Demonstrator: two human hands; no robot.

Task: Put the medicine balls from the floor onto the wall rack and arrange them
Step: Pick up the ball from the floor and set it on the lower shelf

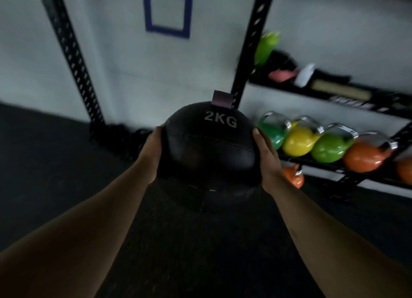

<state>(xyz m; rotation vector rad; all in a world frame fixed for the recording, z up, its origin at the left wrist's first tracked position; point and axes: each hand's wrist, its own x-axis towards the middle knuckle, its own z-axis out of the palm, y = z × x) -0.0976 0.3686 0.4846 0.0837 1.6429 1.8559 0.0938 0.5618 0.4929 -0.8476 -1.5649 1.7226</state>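
A black medicine ball [209, 141] marked "2KG", with a small purple tab on top, is held between both palms in the middle of the view. My left hand [153, 150] presses on its left side and my right hand [266, 157] on its right side. Directly below it lies a second black medicine ball [207, 195] on the dark floor, partly hidden by the held one. The black perforated uprights of the wall rack [254, 46] rise behind the ball against the white wall.
To the right, a low black shelf [330, 166] carries a row of green, yellow and orange kettlebells, with another orange kettlebell [294, 177] beneath. An upper shelf [347, 92] holds bands and small items. A second upright [73, 59] stands at the left.
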